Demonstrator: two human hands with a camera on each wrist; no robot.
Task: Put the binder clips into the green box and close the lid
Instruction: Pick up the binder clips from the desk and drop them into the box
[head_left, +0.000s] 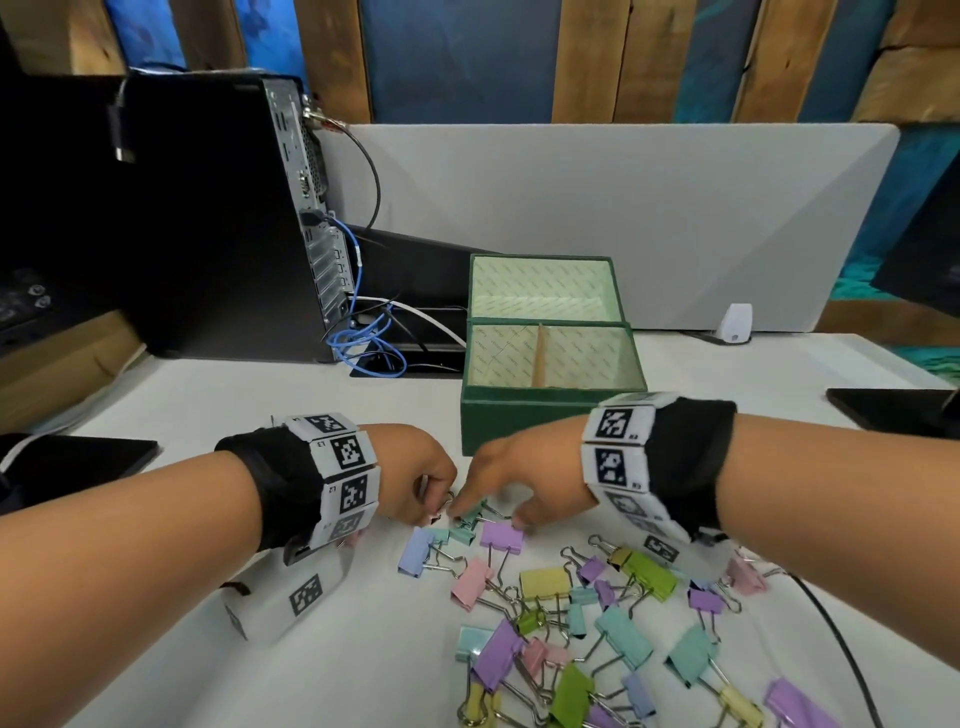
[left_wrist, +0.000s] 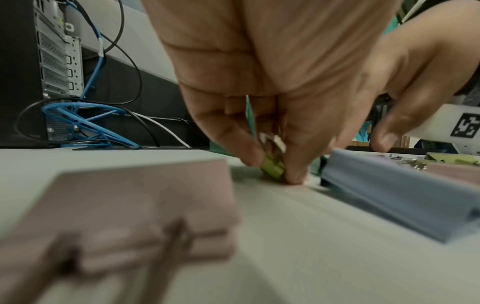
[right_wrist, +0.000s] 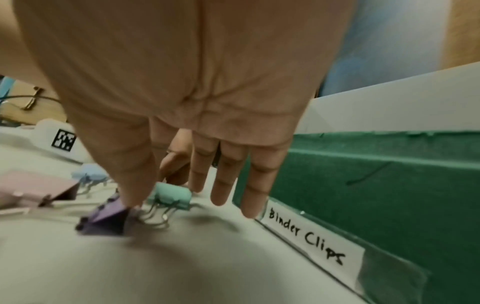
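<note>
The green box (head_left: 519, 423) stands open behind my hands, its lid (head_left: 618, 280) upright at the back; a label reading "Binder Clips" (right_wrist: 306, 236) lies at its front. Several pastel binder clips (head_left: 597, 613) lie scattered on the white table. My left hand (head_left: 441, 506) pinches a small green clip (left_wrist: 272, 169) between thumb and forefinger, down at the tabletop. My right hand (head_left: 488, 514) reaches down beside it with straight fingers (right_wrist: 221, 185). Its thumb touches a purple clip (right_wrist: 109, 218), and a teal clip (right_wrist: 171, 195) lies just under the fingers.
A black computer tower (head_left: 208, 218) with blue cables (head_left: 363, 343) stands at the back left. A grey partition (head_left: 649, 208) runs behind the box. A black cable (head_left: 836, 634) crosses the table at right. Black pads lie at the left (head_left: 78, 462) and right (head_left: 893, 410) edges.
</note>
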